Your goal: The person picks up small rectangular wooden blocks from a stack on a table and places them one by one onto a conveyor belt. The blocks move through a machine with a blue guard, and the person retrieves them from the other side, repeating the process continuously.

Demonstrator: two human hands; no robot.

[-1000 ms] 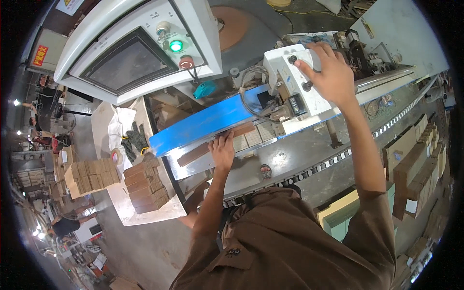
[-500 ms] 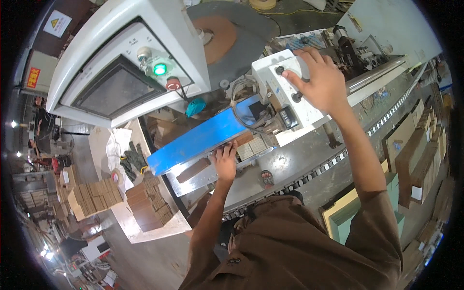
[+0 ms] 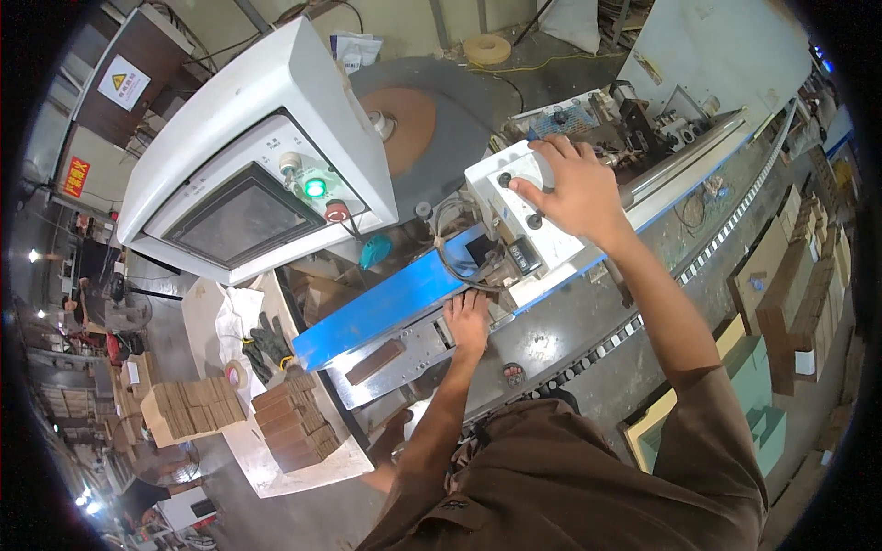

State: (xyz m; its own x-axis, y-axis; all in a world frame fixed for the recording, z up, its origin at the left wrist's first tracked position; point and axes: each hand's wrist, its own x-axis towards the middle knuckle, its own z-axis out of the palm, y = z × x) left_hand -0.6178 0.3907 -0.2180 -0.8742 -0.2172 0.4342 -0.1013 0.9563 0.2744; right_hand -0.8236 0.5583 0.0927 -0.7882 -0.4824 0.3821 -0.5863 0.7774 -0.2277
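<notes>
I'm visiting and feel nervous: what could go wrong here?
The left hand is close by the blue cover, so it might get pinched. The right hand lies beside a black knob and could nudge it. The brown strip lies unheld on the metal ledge and might get knocked off.

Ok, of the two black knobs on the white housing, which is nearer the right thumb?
The upper-left knob, close beside the thumb tip of the right hand; the lower-right knob sits clearly farther from that thumb tip.

Floor (image 3: pixel 544 343) glare, blackened fisheye rim
</notes>
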